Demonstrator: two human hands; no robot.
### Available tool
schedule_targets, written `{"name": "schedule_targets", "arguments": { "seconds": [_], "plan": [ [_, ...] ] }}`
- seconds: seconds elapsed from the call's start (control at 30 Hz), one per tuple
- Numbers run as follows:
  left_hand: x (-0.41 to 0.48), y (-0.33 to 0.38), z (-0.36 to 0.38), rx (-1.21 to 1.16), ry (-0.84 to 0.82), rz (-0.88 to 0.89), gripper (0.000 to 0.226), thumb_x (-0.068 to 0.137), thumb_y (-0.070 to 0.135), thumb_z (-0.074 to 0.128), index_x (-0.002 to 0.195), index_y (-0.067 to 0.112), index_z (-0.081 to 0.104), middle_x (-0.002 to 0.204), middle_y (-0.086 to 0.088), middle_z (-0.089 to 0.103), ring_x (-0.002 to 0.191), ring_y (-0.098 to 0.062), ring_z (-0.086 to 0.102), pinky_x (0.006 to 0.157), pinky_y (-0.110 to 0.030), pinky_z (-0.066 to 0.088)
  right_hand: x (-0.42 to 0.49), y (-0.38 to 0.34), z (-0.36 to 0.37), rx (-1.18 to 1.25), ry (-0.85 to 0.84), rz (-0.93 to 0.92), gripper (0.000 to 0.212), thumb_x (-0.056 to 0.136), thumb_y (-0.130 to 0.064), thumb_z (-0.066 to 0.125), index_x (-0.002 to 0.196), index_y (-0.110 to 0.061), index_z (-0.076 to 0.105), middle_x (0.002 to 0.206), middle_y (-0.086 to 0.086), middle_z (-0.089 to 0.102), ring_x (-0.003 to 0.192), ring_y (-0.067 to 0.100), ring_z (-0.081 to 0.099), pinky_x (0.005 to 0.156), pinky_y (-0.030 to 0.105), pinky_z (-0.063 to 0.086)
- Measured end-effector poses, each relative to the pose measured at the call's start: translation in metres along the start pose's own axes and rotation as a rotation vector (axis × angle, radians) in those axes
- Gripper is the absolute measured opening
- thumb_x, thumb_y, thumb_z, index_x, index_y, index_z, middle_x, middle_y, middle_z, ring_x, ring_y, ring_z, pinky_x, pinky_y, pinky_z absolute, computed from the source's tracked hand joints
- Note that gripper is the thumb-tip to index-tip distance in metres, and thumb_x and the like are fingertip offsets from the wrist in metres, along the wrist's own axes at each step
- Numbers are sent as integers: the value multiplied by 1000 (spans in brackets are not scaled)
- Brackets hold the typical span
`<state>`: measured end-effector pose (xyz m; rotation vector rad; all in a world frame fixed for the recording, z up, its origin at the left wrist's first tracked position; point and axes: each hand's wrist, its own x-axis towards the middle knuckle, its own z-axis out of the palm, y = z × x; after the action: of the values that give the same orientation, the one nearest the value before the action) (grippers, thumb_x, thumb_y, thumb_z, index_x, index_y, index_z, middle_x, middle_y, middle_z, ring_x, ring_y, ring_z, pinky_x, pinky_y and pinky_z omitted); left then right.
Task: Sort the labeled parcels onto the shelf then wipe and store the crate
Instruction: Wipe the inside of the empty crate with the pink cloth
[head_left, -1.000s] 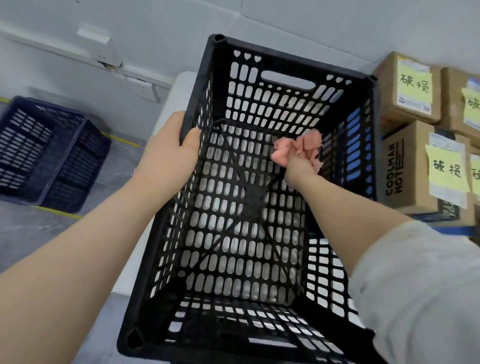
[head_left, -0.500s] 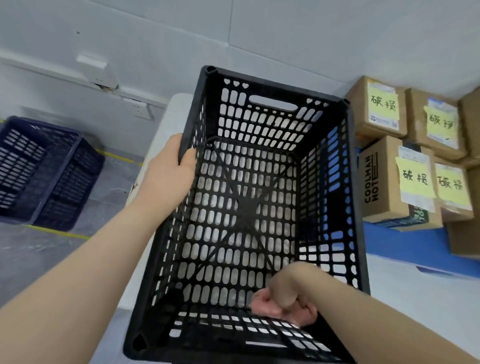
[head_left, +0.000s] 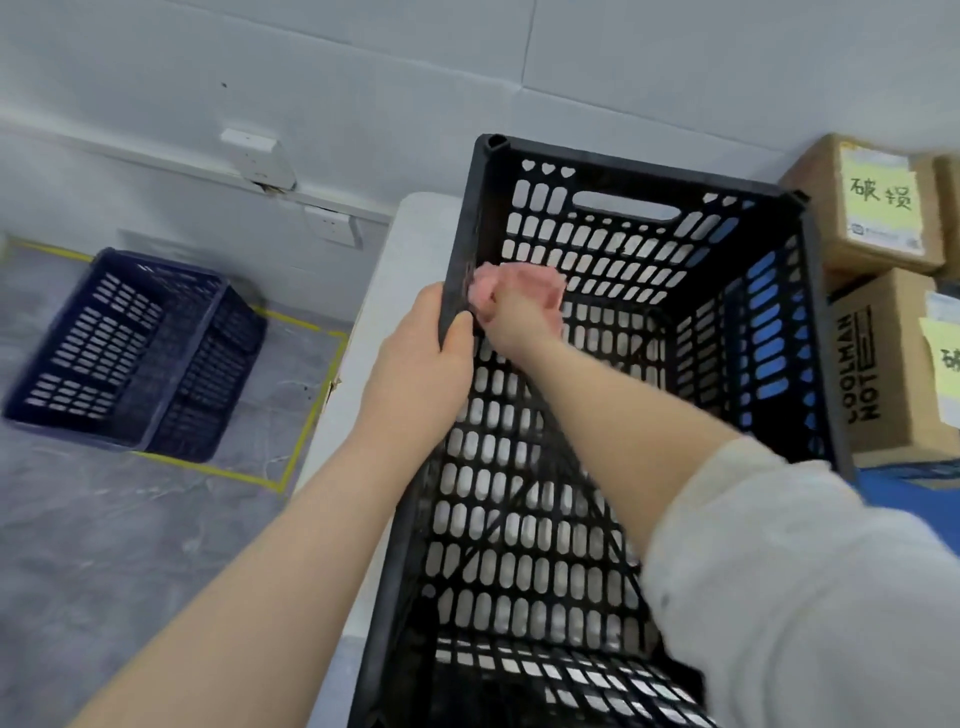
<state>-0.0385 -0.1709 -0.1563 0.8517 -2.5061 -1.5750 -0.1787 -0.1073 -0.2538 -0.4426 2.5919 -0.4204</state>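
Observation:
A black slotted plastic crate (head_left: 644, 176) stands on a white table, with nothing inside but my right arm. My left hand (head_left: 423, 358) grips the crate's left rim, thumb hooked over the edge. My right hand (head_left: 519, 312) is inside the crate and holds a bunched pink cloth (head_left: 485, 291) against the inner face of the left wall, just beside my left hand. Cardboard parcels with yellow handwritten labels (head_left: 878, 202) are stacked to the crate's right.
A dark blue slotted crate (head_left: 135, 353) sits on the grey floor at the left, inside a square marked in yellow tape. The white table's edge (head_left: 374, 291) runs along the crate's left side. A wall socket (head_left: 332, 226) is on the wall behind.
My right hand with the pink cloth has moved from the near bottom of the crate up to the inner left wall beside my left hand. The left hand keeps its grip on the rim.

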Motion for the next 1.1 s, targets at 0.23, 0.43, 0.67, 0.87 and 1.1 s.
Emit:
{"name": "schedule_targets", "arguments": {
  "seconds": [0.23, 0.43, 0.67, 0.87, 1.1],
  "plan": [
    [4, -5, 1, -11, -16, 15, 28, 98, 30, 41, 125, 34, 48, 115, 12, 61, 106, -13, 55, 90, -33, 43, 37, 3, 35, -272, -11, -16, 65, 84, -10, 50, 144, -15, 27, 145, 7, 35, 128, 29, 41, 98, 47, 45],
    [3, -3, -1, -37, -30, -3, 20, 97, 34, 41, 115, 36, 50, 100, 15, 63, 94, -9, 58, 84, -33, 48, 10, 11, 23, -247, -52, -122, 31, 88, -2, 48, 117, -10, 55, 98, 5, 57, 104, 25, 59, 71, 31, 39],
    [1, 1, -2, -11, -36, -1, 26, 98, 29, 40, 122, 31, 48, 109, 7, 62, 103, -17, 56, 90, -35, 44, -144, 30, 49, -125, -424, -469, 38, 83, 8, 48, 114, -11, 61, 116, 5, 61, 107, 22, 57, 97, 30, 46],
    [-1, 3, -5, -41, -60, -10, 23, 99, 30, 38, 119, 35, 49, 102, 16, 61, 95, -5, 56, 84, -31, 44, -202, 22, 55, -222, -912, -625, 33, 86, 8, 46, 115, -1, 59, 119, 10, 54, 108, 22, 44, 96, 34, 38],
    [1, 1, -3, -17, -37, -1, 26, 99, 29, 39, 123, 31, 49, 109, 12, 61, 101, -11, 55, 83, -29, 40, -117, 15, -31, 88, -567, -258, 29, 87, 3, 43, 100, -15, 62, 91, -7, 63, 91, 13, 64, 74, 21, 54]
  ]
}}
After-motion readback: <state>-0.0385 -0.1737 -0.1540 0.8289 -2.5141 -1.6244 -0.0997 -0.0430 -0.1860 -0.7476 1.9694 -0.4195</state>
